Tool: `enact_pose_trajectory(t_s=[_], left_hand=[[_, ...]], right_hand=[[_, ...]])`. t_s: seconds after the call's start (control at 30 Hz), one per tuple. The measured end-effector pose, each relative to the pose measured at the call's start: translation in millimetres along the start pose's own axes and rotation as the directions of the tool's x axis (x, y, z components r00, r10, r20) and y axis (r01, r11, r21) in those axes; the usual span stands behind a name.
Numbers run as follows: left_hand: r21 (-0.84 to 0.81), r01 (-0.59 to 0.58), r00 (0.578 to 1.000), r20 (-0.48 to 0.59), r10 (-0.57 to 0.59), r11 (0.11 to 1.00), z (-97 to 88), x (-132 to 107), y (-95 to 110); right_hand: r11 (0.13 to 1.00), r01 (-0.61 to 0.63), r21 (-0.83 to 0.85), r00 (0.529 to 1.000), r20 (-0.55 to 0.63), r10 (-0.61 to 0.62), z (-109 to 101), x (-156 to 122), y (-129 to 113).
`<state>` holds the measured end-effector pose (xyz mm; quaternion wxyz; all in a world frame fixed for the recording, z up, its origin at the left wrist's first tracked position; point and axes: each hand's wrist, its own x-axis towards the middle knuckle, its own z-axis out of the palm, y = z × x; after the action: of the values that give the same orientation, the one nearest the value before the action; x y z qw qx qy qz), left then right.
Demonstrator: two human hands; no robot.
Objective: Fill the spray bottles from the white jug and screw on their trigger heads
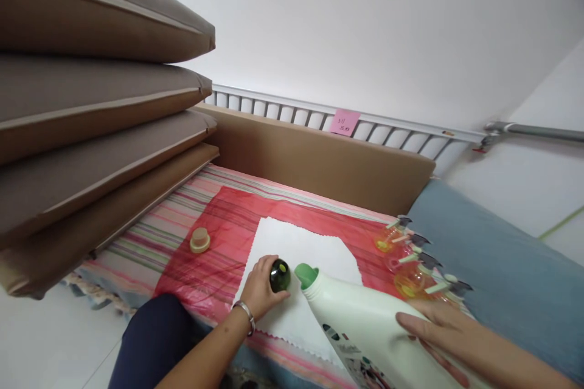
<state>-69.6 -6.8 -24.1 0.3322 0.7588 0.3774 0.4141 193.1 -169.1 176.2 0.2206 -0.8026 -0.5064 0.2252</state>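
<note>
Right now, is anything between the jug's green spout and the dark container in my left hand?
Nothing visible: just a gap between the green spout and dark container in your left hand, above the white sheet.

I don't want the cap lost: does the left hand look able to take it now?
Probably not: the left hand is wrapped around the dark container, though nothing blocks the way to the cap.
</note>
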Motion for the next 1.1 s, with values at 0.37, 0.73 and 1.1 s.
enact_pose_trajectory(t_s=[0.37,0.73,1.1], left_hand=[[0.085,0.036,0.998,0.043,-0.04,0.996,1.2,0,7],[0.143,0.06,0.995,0.068,-0.07,0.988,1.1,0,9],[0.169,0.091,0.989,0.101,-0.109,0.981,-1.4,1,16]], right_hand=[[0.997,0.039,-0.068,0.965,0.262,-0.02,11,27,-18],[0.956,0.14,-0.256,0.937,0.346,-0.045,19,32,-42],[0.921,0.187,-0.341,0.923,0.383,-0.045,14,33,-54]])
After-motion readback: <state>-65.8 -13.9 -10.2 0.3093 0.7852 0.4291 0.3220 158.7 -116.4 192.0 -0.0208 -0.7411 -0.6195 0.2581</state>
